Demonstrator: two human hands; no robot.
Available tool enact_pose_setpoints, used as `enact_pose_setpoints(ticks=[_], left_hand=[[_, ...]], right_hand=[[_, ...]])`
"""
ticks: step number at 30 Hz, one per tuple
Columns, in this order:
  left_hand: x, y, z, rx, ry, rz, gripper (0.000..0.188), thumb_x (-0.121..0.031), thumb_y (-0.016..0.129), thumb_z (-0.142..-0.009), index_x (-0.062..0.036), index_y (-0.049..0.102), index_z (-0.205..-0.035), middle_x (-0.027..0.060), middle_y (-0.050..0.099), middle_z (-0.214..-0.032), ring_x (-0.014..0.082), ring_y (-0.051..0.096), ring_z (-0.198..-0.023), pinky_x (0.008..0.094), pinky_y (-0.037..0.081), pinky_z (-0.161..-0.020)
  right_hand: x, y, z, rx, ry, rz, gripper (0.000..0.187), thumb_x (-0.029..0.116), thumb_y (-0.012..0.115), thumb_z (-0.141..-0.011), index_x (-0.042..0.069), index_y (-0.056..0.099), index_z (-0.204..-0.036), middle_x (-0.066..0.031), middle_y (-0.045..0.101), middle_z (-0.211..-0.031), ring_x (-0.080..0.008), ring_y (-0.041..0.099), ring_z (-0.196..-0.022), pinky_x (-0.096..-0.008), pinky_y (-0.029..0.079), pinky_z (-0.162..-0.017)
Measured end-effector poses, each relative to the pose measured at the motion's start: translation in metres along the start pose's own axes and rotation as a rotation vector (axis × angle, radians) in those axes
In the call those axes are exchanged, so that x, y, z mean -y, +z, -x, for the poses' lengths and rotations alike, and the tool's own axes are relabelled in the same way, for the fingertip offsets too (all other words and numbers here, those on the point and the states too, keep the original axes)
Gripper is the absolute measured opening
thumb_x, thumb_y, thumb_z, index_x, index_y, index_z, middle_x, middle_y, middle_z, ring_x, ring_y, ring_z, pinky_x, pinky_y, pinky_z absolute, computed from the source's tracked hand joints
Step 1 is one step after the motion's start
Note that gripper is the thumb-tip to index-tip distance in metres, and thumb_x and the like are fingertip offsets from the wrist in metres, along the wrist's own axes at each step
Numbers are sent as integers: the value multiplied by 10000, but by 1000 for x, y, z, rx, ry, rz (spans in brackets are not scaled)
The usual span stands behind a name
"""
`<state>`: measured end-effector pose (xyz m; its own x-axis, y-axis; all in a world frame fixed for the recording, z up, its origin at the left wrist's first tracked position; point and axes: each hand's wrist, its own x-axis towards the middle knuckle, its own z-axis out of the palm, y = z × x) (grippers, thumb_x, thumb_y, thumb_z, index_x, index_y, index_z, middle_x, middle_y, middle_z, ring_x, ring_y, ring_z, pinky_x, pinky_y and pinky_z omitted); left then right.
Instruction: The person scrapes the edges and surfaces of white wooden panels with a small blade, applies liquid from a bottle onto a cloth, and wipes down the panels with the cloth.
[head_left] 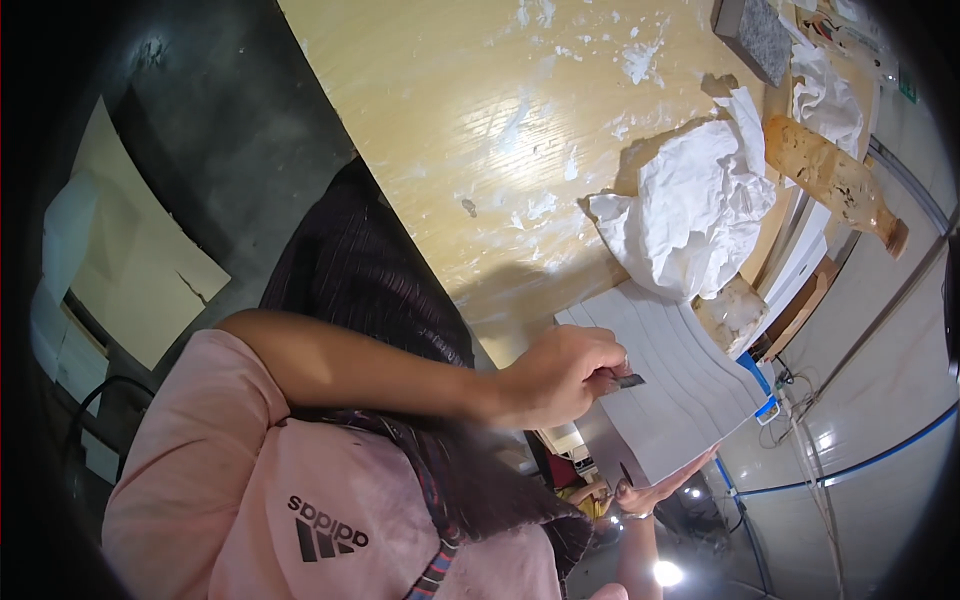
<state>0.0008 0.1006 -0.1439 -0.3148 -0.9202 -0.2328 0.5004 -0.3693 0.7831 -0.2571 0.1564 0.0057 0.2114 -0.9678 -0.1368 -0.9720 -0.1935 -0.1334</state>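
"White piece (680, 385): where?"

"By the table (420, 150) edge, slanted lengthwise down-right, top crowded by crumpled sheet (690, 205), room left up-left. Blade (628, 382) pinched by left hand (560, 375); right hand (660, 492) underneath, grip can't be told."

A white panel (685, 395), its exposed face lined with wavy parallel ridges, sits slantwise near the edge of the tabletop (440, 150); near that same tabletop edge, a small, dark, flat blade (629, 381) juts over the ridged face.
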Motion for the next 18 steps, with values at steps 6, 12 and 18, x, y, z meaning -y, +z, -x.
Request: enact_pose_setpoints(ticks=[6,12,18], left_hand=[[-6,12,-6,42,100,-95,111,26,643,-723,-20,647,-825,116,636,-835,329,634,-793,400,493,-663],[-11,13,-8,26,27,-49,103,44,636,-713,-4,635,-804,132,638,-819,332,635,-776,410,493,-666],[-13,14,-4,118,-152,207,173,87,638,-742,25,667,-900,150,657,-838,281,653,-752,354,490,-646]], right_hand=[[-1,0,2,73,15,-35,1302,868,518,-653,-20,77,-1497,-281,131,-1521,-411,151,-1423,-584,120,-1129],[-7,-5,5,103,-21,77,1258,867,478,-683,-4,91,-1503,-280,128,-1528,-423,124,-1429,-597,119,-1125],[-3,-1,3,83,-44,68,1282,868,502,-663,5,70,-1507,-275,132,-1529,-414,155,-1424,-588,126,-1127]])
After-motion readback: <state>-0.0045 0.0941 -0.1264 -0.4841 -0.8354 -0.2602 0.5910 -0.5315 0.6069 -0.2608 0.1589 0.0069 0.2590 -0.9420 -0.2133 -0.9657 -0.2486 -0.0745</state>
